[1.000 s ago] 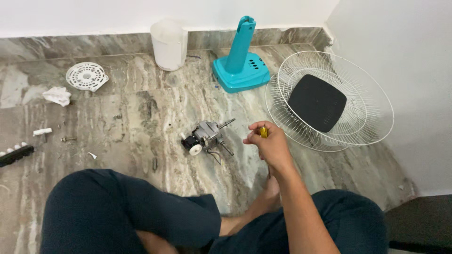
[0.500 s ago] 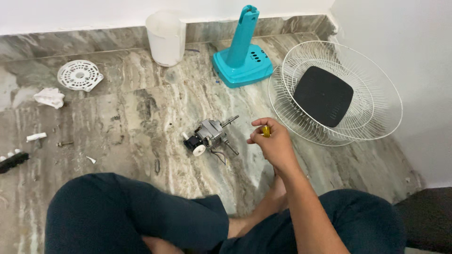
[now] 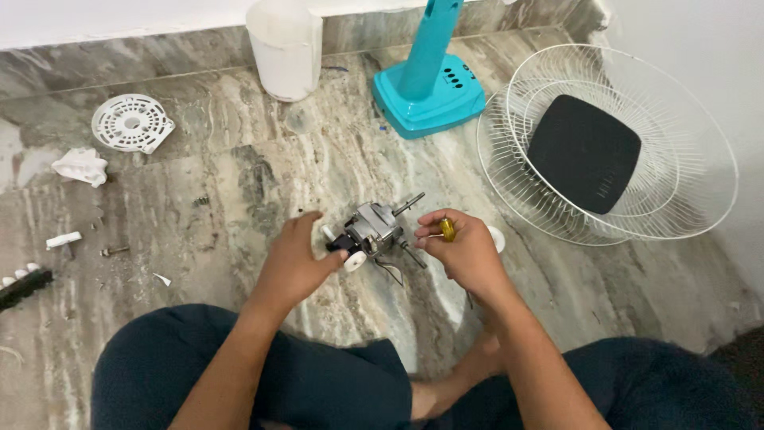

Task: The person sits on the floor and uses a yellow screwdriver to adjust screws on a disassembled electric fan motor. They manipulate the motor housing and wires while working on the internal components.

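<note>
Hands (image 3: pixel 294 263) on fan motor (image 3: pixel 372 231)

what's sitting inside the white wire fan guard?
A black rounded-square piece lies inside the white wire fan guard, and a second wire guard seems nested there too. The floor beneath the black piece is covered, so anything under it can't be seen.

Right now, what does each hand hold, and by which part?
Left hand grips the fan motor by its near end; right hand holds a screwdriver by its yellow handle.
</note>
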